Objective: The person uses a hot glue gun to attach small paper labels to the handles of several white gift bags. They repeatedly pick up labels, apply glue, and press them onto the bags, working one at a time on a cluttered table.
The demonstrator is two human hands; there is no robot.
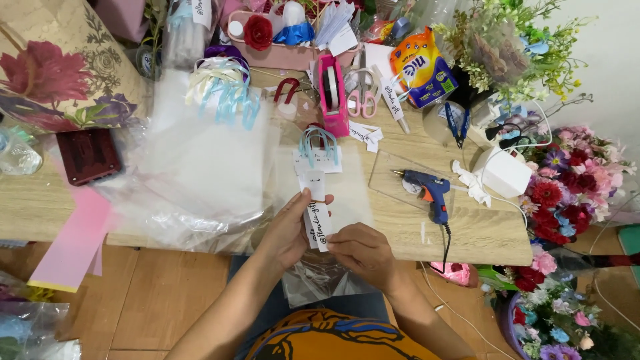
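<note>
Both hands pinch a white label strip (pixel 316 212) above the counter's (pixel 480 233) near edge: left hand (pixel 288 230) steadying its side, right hand (pixel 360 250) gripping the bottom, holding it taut. A blue glue gun (pixel 430 190) lies just right.

I'm at a light wooden table (pixel 467 233), grain running left to right, its near edge crossing the middle of view. Below it, floor of orange-brown wood-look tiles (pixel 160 287) with pale seams. Far right, plain white wall (pixel 610 60). Far left, floral-patterned wrapping sheet (pixel 60 73) stands against the table's far side. Right of the table, artificial flower bunches (pixel 573 180) in red, pink and purple, more in a purple pot (pixel 513 327) near right on the floor. Light is even and bright, soft shadows only.
</note>
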